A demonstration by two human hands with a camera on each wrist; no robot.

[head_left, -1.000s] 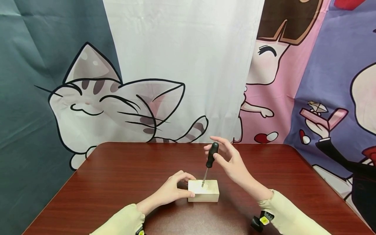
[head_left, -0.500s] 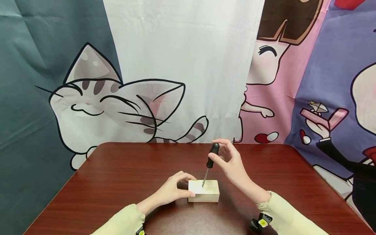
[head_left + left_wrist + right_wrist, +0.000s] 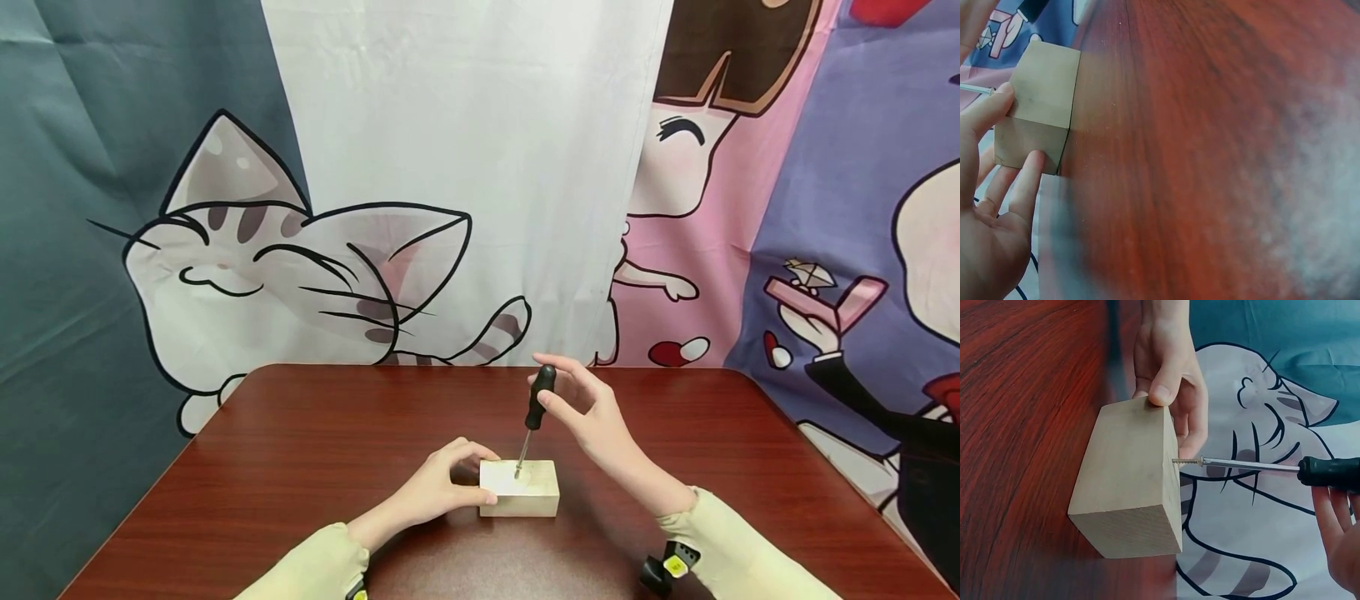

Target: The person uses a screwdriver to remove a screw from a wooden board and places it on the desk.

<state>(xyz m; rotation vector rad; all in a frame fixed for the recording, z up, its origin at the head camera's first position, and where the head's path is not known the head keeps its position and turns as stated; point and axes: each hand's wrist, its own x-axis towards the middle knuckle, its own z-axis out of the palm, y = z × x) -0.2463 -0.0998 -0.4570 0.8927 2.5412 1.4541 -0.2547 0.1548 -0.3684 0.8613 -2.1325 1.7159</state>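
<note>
A pale wooden block (image 3: 519, 506) sits on the table, its left end pinched by my left hand (image 3: 431, 485), thumb on the near side and fingers behind. A brass-coloured screw (image 3: 1186, 461) stands in the block's top face, much of its thread exposed. On the screw's head rests the tip of a screwdriver (image 3: 1247, 465) with a black handle. My right hand (image 3: 596, 421) holds that handle with thumb and fingers, the index finger reaching out past it near the top. In the left wrist view, the left thumb (image 3: 1002, 94) lies over the block's top edge.
The reddish-brown table (image 3: 337, 417) has rounded far corners. Behind it hangs a cloth backdrop (image 3: 480, 167) printed with a cartoon cat and figures. A wrist device (image 3: 671, 562) sits at the right sleeve.
My right fingers first closed in on the screwdriver handle, then spread somewhat again, and the handle tipped slightly right and back left. The left hand and block have stayed put.
</note>
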